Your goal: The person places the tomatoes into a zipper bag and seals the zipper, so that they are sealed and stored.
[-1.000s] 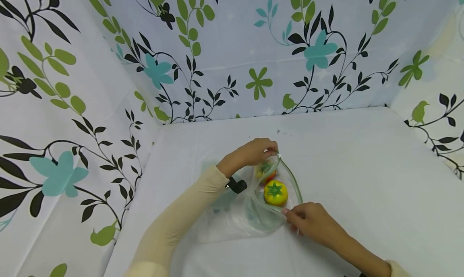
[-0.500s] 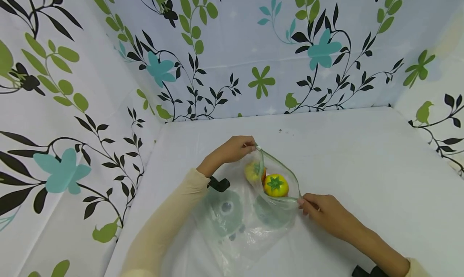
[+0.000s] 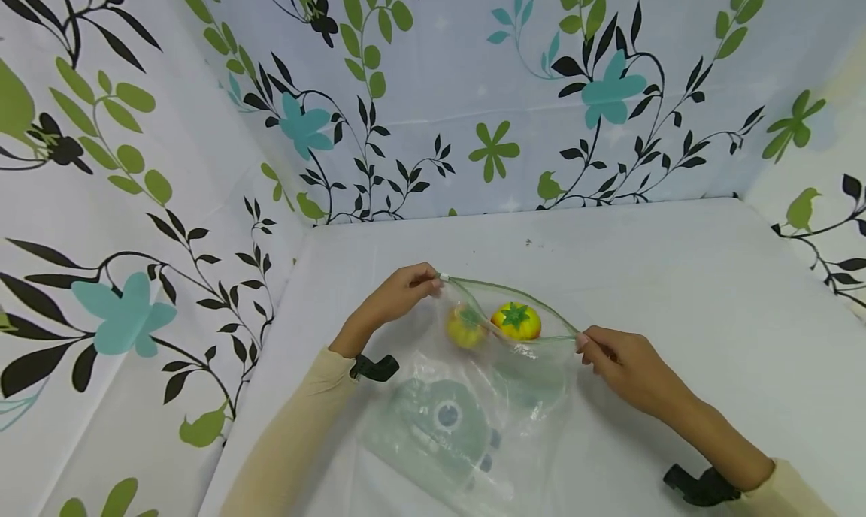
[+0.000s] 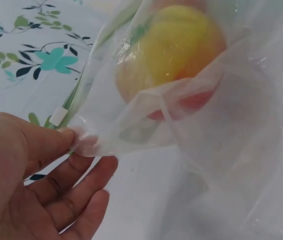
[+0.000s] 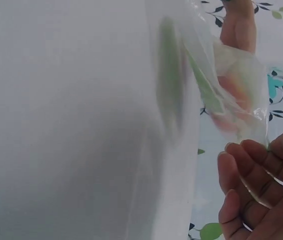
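Note:
A translucent plastic zip bag (image 3: pixel 521 397) with a green print and a green zip edge spans between both hands. My left hand (image 3: pixel 402 295) pinches its far left corner beside a small white slider (image 4: pixel 58 116). At the mouth's other end, my right hand (image 3: pixel 629 367) pinches the right corner between thumb and fingertips. The mouth gapes narrowly. Through it shows a yellow, tomato-like fruit (image 3: pixel 516 321) with a green star-shaped top. A second yellow-and-red fruit (image 3: pixel 465 326) lies behind the film on the left. The bag's lower part hangs toward the near side.
Beneath everything is a white-covered table (image 3: pixel 676 291). A curtain (image 3: pixel 433 89) with leaves, birds and blue flowers rises behind it and along the sides. Black wrist mounts (image 3: pixel 374 367) sit on both forearms.
Both hands have spread apart: the left moved left, the right moved right and away from me. The bag's mouth stretched wider and flatter, and more of its printed front came into view.

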`<state>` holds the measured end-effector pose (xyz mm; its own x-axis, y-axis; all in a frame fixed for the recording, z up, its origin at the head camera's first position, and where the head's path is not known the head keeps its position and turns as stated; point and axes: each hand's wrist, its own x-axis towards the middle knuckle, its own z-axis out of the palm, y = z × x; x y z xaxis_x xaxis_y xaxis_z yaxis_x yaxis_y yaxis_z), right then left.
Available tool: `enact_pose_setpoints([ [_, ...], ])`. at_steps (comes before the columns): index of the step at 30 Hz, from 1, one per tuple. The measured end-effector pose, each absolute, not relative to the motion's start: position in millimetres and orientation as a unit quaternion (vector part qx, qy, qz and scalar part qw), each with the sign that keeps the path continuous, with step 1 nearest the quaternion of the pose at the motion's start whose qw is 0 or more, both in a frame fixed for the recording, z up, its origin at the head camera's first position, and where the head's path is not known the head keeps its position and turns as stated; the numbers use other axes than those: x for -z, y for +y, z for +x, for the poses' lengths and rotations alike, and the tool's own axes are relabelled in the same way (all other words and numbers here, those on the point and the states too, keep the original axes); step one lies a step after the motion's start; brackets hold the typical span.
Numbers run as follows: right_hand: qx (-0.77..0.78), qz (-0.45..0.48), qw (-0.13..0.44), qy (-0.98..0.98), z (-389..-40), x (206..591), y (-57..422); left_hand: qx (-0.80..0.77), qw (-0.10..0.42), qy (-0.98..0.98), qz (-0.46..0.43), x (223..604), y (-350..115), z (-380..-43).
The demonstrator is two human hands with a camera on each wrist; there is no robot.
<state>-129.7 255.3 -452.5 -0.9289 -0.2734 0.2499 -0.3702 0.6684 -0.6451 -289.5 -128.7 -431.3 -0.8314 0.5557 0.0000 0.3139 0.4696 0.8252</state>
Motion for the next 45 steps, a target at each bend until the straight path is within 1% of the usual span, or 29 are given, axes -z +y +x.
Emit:
enact_pose_setpoints([
  [3, -0.375, 0.175, 0.074, -0.907, -133, 455, 257, -0.471, 0.127, 0.838, 0.246, 431, -132, -285],
  [15, -0.408, 0.202, 0.049, -0.889, -143, 458, 247, -0.518, 0.114, 0.807, 0.259, 429, -130, -270],
  [23, -0.432, 0.184, 0.075, -0.880, -139, 458, 255, -0.558, 0.098, 0.790, 0.232, 430, -136, -265],
  [33, -0.456, 0.185, 0.083, -0.867, -140, 460, 257, -0.597, 0.088, 0.773, 0.196, 437, -138, -261],
  [39, -0.469, 0.184, 0.084, -0.860, -142, 458, 250, -0.604, 0.089, 0.767, 0.198, 438, -134, -259],
  [45, -0.486, 0.162, 0.102, -0.853, -141, 457, 249, -0.627, 0.069, 0.753, 0.189, 440, -139, -257],
])
